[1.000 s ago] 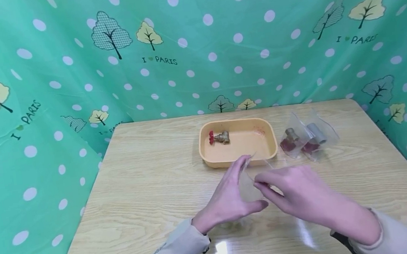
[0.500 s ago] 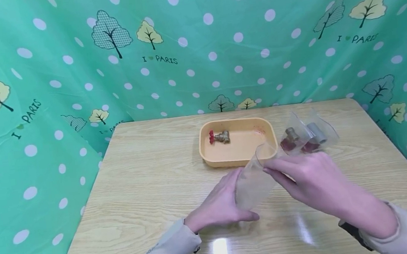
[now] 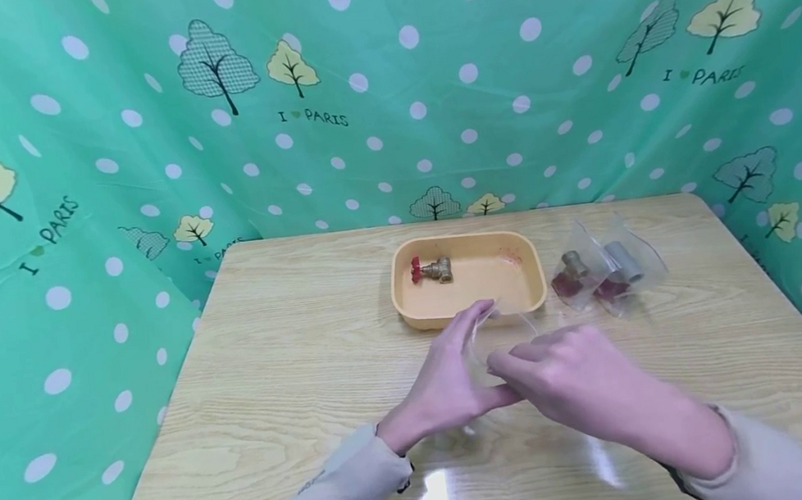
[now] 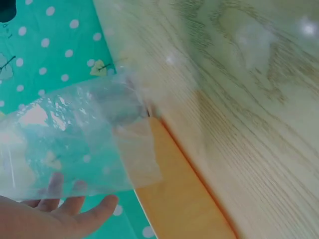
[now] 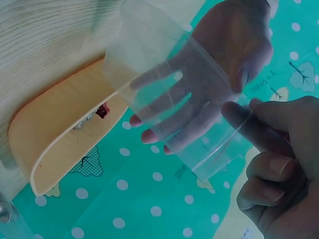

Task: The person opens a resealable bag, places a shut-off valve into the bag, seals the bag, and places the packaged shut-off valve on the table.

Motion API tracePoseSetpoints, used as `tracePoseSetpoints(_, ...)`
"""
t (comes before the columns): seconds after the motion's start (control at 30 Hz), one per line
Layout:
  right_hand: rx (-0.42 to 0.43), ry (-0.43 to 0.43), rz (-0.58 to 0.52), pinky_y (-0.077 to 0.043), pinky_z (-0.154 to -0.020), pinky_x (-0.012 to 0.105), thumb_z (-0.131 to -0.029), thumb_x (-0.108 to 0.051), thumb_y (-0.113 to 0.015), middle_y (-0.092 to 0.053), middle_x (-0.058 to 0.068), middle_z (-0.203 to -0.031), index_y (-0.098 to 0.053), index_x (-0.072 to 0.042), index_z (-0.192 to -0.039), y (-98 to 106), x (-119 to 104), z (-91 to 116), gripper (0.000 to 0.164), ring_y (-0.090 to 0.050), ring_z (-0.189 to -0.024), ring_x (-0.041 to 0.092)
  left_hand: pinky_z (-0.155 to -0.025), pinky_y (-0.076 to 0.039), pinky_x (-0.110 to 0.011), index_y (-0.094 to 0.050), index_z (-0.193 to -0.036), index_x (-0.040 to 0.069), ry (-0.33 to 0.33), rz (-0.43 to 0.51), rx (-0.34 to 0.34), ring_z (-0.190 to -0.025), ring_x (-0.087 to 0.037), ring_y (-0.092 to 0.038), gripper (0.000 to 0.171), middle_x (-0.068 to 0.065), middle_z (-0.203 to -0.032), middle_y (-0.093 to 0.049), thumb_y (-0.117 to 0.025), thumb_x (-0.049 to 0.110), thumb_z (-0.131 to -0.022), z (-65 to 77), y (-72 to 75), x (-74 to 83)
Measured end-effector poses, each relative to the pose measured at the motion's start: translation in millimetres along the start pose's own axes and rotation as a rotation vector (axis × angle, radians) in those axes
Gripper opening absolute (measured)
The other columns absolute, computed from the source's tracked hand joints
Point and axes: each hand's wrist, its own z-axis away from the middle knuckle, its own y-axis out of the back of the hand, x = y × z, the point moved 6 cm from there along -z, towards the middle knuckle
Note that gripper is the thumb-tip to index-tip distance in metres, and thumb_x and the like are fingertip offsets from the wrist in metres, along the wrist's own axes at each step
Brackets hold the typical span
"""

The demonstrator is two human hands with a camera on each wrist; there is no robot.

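Note:
A clear plastic zip bag (image 4: 84, 134) is raised over the table between my hands. My right hand (image 3: 579, 382) pinches its edge near the mouth between thumb and index finger, the other fingers curled in. My left hand (image 3: 446, 385) is against the bag with its fingers spread and straight behind the film, as the right wrist view shows. Its thumb reaches toward the pinching right fingers. Much of the bag is hidden by the hands in the head view.
Beyond the hands stands a beige plastic tray (image 3: 480, 290), holding a gate valve (image 3: 435, 270) with a red handwheel. To its right lie two clear bags, one with a brass fitting (image 3: 573, 263) and something dark red, the other with a grey pipe piece (image 3: 623, 261).
Half a second ago the hands were farther apart, with the bag stretched between them. Since then my left hand has moved right and up, and my right hand left and down.

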Motion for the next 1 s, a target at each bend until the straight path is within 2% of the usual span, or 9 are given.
tracePoseSetpoints(0.1, 0.006, 0.014, 0.006, -0.015, -0.043, 0.014, -0.096, -0.013, -0.058, -0.041, -0.013, -0.060, -0.058, -0.018, -0.081, -3, -2, -1, 0.016, -0.030, -0.049, 0.000, -0.118, -0.038, -0.037, -0.044, -0.157, 0.008, -0.018, 0.016, 0.024, -0.140, -0.017, -0.049, 0.100, -0.003, -0.150, -0.056, -0.096, 0.028, -0.073, -1.8, 1.0, -1.5)
tracePoseSetpoints(0.2, -0.017, 0.000, -0.026, -0.018, -0.043, 0.014, -0.106, -0.026, -0.057, -0.045, -0.015, -0.062, -0.059, -0.018, -0.082, -4, 0, -1, 0.025, -0.032, -0.050, -0.001, -0.118, -0.038, -0.037, -0.049, -0.152, 0.007, -0.027, 0.029, 0.034, -0.138, -0.017, -0.051, 0.095, -0.003, -0.145, -0.060, -0.097, 0.026, -0.072, -2.1, 1.7, -4.3)
tracePoseSetpoints(0.33, -0.161, -0.076, -0.091, -0.027, -0.045, 0.014, -0.097, -0.048, -0.073, -0.055, -0.016, -0.074, -0.065, -0.019, -0.090, -6, 6, 4, 0.031, -0.037, -0.055, -0.004, -0.117, -0.039, -0.042, -0.052, -0.149, 0.010, -0.029, 0.055, 0.030, -0.134, -0.014, -0.053, 0.090, 0.000, -0.141, -0.062, -0.096, 0.031, -0.073, -1.2, 2.6, -6.8)
tracePoseSetpoints(0.4, -0.251, -0.111, -0.086, -0.034, -0.046, 0.017, -0.088, -0.041, -0.085, -0.059, -0.015, -0.080, -0.066, -0.019, -0.093, -6, 9, 7, 0.029, -0.042, -0.057, -0.002, -0.116, -0.041, -0.043, -0.053, -0.149, 0.012, -0.022, 0.067, 0.023, -0.133, -0.013, -0.053, 0.087, -0.001, -0.141, -0.062, -0.095, 0.030, -0.074, -0.6, 3.1, -7.8)
tracePoseSetpoints(0.47, -0.320, -0.123, -0.057, -0.034, -0.045, 0.020, -0.082, -0.022, -0.090, -0.059, -0.014, -0.081, -0.069, -0.019, -0.094, -7, 11, 9, 0.025, -0.043, -0.057, 0.001, -0.115, -0.041, -0.042, -0.054, -0.148, 0.013, -0.012, 0.065, 0.018, -0.133, -0.013, -0.053, 0.087, 0.000, -0.141, -0.061, -0.095, 0.029, -0.073, -0.1, 3.4, -9.1)
tracePoseSetpoints(0.57, -0.374, -0.117, -0.002, -0.030, -0.043, 0.021, -0.071, 0.008, -0.084, -0.056, -0.014, -0.077, -0.069, -0.019, -0.088, -9, 12, 10, 0.035, -0.044, -0.055, 0.004, -0.116, -0.041, -0.042, -0.053, -0.148, 0.013, 0.003, 0.068, 0.004, -0.135, -0.015, -0.052, 0.088, -0.001, -0.143, -0.060, -0.095, 0.027, -0.073, 1.2, 3.4, -10.4)
tracePoseSetpoints(0.63, -0.388, -0.113, 0.020, -0.026, -0.042, 0.021, -0.066, 0.019, -0.075, -0.054, -0.014, -0.075, -0.068, -0.019, -0.083, -10, 13, 11, 0.042, -0.042, -0.053, 0.004, -0.117, -0.039, -0.042, -0.052, -0.149, 0.013, 0.002, 0.068, -0.001, -0.137, -0.019, -0.052, 0.089, -0.001, -0.143, -0.060, -0.095, 0.028, -0.073, 2.2, 3.1, -10.8)
tracePoseSetpoints(0.77, -0.389, -0.098, 0.048, -0.025, -0.042, 0.022, -0.062, 0.023, -0.068, -0.052, -0.014, -0.073, -0.064, -0.019, -0.077, -11, 12, 12, 0.045, -0.044, -0.053, 0.006, -0.117, -0.039, -0.043, -0.049, -0.151, 0.014, -0.012, 0.066, -0.012, -0.138, -0.022, -0.052, 0.091, -0.005, -0.144, -0.060, -0.094, 0.029, -0.072, 3.8, 2.5, -12.1)
tracePoseSetpoints(1.0, -0.379, -0.062, 0.067, -0.026, -0.044, 0.021, -0.060, 0.024, -0.064, -0.045, -0.013, -0.069, -0.060, -0.019, -0.073, -12, 11, 12, 0.046, -0.044, -0.056, 0.007, -0.115, -0.041, -0.046, -0.045, -0.155, 0.019, 0.023, 0.002, -0.050, -0.138, -0.014, -0.048, 0.097, 0.002, -0.150, -0.055, -0.094, 0.036, -0.073, 7.5, 1.6, -19.1)
